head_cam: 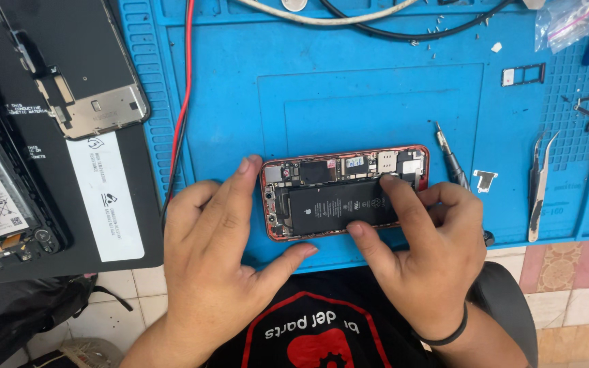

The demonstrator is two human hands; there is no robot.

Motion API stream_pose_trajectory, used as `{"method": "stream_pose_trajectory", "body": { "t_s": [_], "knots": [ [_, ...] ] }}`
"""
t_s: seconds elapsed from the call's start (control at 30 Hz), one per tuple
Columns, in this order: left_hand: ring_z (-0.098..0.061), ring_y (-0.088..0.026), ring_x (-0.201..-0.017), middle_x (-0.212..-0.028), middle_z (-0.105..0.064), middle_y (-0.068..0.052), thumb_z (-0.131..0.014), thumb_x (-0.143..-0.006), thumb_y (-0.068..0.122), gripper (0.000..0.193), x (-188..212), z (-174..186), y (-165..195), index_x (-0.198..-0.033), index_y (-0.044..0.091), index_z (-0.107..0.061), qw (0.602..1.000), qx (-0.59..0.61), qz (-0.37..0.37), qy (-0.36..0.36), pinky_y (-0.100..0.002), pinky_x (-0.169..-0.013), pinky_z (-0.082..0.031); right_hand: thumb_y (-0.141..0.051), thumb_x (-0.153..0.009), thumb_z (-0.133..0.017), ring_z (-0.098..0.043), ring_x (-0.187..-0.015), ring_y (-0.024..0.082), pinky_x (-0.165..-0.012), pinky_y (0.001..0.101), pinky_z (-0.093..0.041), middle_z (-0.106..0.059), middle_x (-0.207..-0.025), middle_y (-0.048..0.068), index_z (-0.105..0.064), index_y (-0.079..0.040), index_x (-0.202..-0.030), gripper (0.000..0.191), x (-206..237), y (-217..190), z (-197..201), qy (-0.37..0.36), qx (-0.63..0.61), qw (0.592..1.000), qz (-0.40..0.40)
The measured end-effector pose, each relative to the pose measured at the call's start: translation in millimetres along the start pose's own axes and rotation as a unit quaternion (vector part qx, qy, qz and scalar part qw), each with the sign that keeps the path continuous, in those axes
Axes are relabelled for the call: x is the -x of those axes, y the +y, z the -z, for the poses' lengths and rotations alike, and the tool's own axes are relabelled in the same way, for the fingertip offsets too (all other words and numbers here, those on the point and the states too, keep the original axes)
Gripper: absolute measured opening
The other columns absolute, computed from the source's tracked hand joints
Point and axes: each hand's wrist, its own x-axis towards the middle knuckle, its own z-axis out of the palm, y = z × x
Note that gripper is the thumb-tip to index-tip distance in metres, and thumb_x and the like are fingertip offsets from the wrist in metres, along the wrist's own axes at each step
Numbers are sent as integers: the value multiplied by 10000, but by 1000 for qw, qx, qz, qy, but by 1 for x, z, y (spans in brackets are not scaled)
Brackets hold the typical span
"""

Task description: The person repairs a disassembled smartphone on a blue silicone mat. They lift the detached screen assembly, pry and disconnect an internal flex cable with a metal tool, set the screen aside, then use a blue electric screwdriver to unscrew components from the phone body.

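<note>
An opened red phone (345,191) lies flat near the front edge of a blue work mat (376,95), its black battery (335,206) and circuit boards exposed. My left hand (216,259) steadies the phone's left end, index fingertip at its upper left corner and thumb by its lower edge. My right hand (424,245) reaches in from the right: its index finger presses on the battery's upper right part, and its thumb touches the battery's lower edge. A black band circles my right wrist.
A screwdriver (451,160), a small metal bracket (485,179) and tweezers (538,184) lie to the phone's right. A SIM tray (523,74) sits further back. A removed screen panel (80,75) rests on a black bag at left. Red and black cables (184,102) run along the mat.
</note>
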Motion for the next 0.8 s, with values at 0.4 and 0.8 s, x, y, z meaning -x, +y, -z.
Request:
{"method": "stream_pose_trajectory", "body": {
  "t_s": [0.4, 0.8],
  "knots": [
    [-547, -289, -1110, -1385, -653, -123, -955, -701, 415, 1018, 0, -3, -1, -1487, -4, -462, 1000, 16, 2, 8, -384, -973, -451, -462, -795, -906, -541, -917, 221, -693, 318, -458, -532, -1061, 85, -749, -114, -1285, 622, 9, 13, -16, 51, -5, 998, 32],
    [-544, -280, -1090, -1369, -659, -123, -966, -682, 418, 977, -1, -6, -1, -1440, -13, -525, 1000, 2, 6, 17, -371, -945, -473, -460, -765, -907, -517, -842, 206, -684, 334, -443, -548, -1026, 86, -769, -141, -1246, 594, 6, 15, -15, 46, 8, 998, 49]
  ]
}}
